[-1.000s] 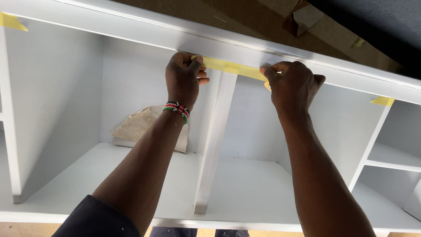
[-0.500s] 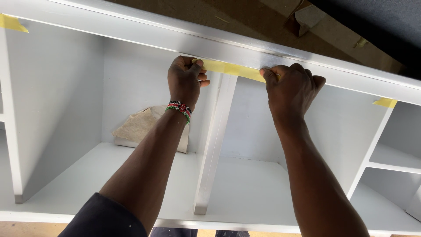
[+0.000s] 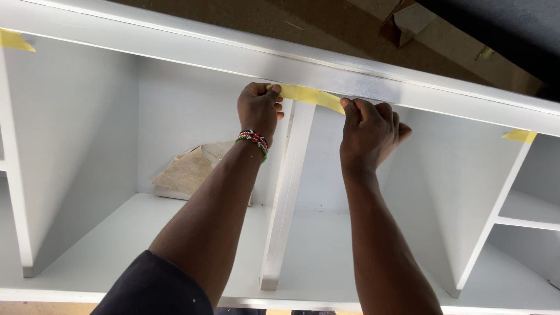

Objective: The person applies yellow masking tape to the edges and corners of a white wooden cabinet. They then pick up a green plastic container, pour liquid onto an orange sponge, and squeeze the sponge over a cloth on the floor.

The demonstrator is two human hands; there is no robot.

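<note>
White shelving (image 3: pixel 175 134) fills the view, with an upright divider (image 3: pixel 289 192) at its middle. Across the divider's top, a yellow tape strip (image 3: pixel 309 95) spans between both hands: the left hand (image 3: pixel 259 111) pinches one end against the rail, the right hand (image 3: pixel 368 131) thumbs down the other.

right hand (image 3: pixel 368 131) slid left along yellow tape (image 3: pixel 308 95)

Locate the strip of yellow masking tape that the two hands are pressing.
In the head view, the strip of yellow masking tape lies top centre on the white cabinet's front rail, above the upright white divider, between the left hand and right hand.
</note>
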